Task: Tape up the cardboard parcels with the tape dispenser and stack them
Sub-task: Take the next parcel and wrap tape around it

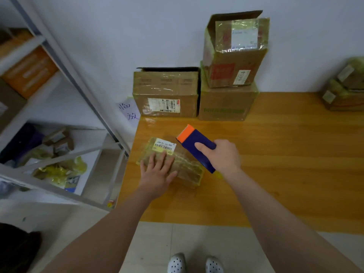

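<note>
Plainly, on the desk [275,154] stacked boxes [226,103] stand behind the small parcel [189,168]. The left hand [157,174] presses flat-fingered on the parcel; the right hand [222,156] grips the tape dispenser [197,142] over the parcel's right side. Too light a press could let the parcel skid and the tape wrinkle.

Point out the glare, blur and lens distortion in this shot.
Head view: glare sheens the tape on the top box and the wooden table near the wall; the wide lens skews the shelf frame and softens the edges; the tape dispenser and small parcel are sharpest.
</note>
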